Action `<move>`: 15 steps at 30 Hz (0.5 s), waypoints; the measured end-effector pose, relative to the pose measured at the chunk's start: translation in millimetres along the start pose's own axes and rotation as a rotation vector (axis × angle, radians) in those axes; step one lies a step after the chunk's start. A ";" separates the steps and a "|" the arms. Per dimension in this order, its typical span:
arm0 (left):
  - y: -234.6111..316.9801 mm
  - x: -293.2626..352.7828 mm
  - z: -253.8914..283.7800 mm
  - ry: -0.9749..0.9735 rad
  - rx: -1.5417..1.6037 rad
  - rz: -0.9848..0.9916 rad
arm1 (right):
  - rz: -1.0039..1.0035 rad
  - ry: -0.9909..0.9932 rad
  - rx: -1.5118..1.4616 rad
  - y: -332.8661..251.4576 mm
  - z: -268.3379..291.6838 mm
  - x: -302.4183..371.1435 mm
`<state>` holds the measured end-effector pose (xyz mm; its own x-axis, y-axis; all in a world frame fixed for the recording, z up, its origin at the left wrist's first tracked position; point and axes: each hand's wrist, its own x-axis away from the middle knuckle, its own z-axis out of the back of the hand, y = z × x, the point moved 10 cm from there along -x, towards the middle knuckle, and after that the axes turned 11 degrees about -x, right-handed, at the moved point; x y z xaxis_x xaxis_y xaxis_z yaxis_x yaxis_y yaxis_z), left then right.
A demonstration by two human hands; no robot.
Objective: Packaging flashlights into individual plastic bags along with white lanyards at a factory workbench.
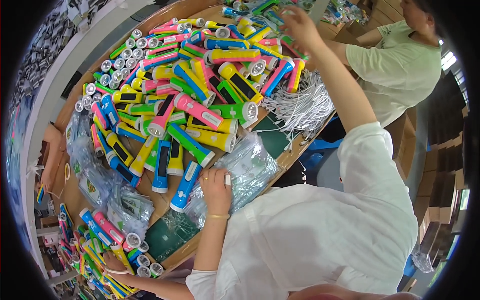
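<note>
My left hand (pixel 216 186), with a ring and a white band on its fingers, is closed over the edge of a pile of clear plastic bags (pixel 247 162). A blue flashlight (pixel 185 186) lies just left of its fingers. My right hand (pixel 300 31) is stretched far across the table, fingers apart, over the far right end of a large heap of flashlights (pixel 200 107) in pink, yellow, green and blue. Nothing shows in it. Many flashlights carry a dark panel, and several have clear lens ends.
White cables (pixel 302 107) are bundled at the table's right edge. More bagged packets (pixel 95 175) line the left side. A co-worker in pale green (pixel 400 65) stands at the far right. Another person's hand (pixel 116 263) is among flashlights at lower left. Cardboard boxes (pixel 435 175) are stacked on the right.
</note>
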<state>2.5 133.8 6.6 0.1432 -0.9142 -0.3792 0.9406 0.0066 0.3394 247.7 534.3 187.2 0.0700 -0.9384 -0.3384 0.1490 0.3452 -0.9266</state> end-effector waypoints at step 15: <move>-18.0 7.0 35.4 -0.020 0.150 0.088 | 0.408 -1.106 0.083 19.6 -188.5 339.0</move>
<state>-24.4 113.0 28.3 0.2155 -0.9206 -0.3256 0.8681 0.0280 0.4955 88.4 220.3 23.4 0.9373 -0.2495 -0.2432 -0.0219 0.6545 -0.7557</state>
